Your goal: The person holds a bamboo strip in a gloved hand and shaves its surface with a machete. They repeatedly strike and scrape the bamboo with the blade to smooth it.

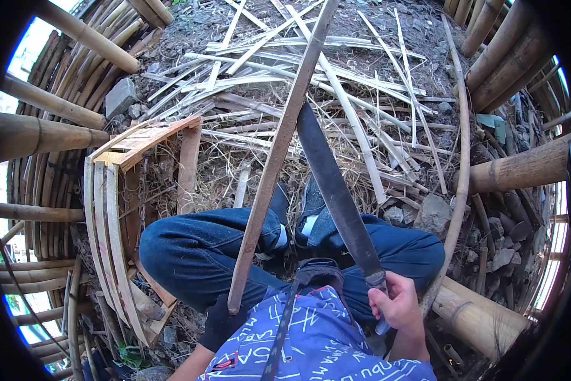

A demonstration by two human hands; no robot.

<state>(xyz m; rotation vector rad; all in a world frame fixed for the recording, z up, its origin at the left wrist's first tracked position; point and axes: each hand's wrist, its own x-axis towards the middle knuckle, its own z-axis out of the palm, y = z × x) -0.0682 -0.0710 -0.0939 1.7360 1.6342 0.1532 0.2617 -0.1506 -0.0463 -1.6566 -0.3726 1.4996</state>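
My right hand [396, 301] is closed around the handle of a machete [336, 184]. The long dark blade slants up and to the left, and its tip meets the side of a long brown bamboo strip [269, 171]. This strip runs from my lap up past the top edge of the view. At its lower end is my left hand [221, 325] in a black glove, closed at the strip; most of its fingers are hidden. Both tools cross above my bent legs in blue jeans [190, 251].
Many pale split strips [349, 95] lie crisscrossed on the ground ahead among fibrous shavings. A wooden crate [111, 222] stands at my left. Bamboo poles [514, 173] flank both sides. A thin curved pole [461, 152] and broken rocks [433, 213] lie at right; a grey block [120, 97] sits at upper left.
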